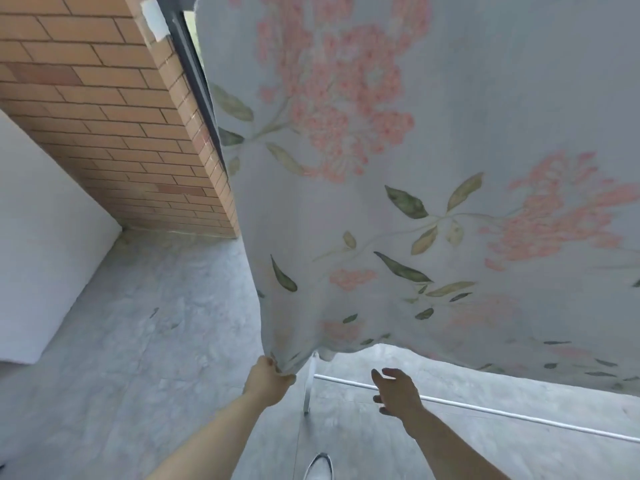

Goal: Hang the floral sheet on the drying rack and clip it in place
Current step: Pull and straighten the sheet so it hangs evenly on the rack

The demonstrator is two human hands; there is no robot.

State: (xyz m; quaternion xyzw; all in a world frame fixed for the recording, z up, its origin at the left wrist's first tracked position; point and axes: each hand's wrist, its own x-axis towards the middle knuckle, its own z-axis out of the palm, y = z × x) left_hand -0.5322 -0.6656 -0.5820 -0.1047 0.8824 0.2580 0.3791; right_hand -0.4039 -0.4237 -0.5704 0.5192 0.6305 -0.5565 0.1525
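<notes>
Pale grey-blue cloth fills most of my view: the floral sheet (433, 168), printed with pink flower clusters and green leaves, hangs down from above and ends in a wavy lower hem just over my hands. Its left edge falls past a brick wall (104, 116) and a dark frame (194, 74). My left hand (268, 379) pinches the sheet's bottom left corner, fingers closed on a gathered fold of fabric. My right hand (398, 393) sits just below the hem with fingers spread and loose, touching nothing that I can see. Behind the hands, a white rack leg (309, 386) and a white rail (485, 408) show beneath the hem, above a grey concrete floor (156, 323). One shoe (320, 467) shows at the bottom edge.
</notes>
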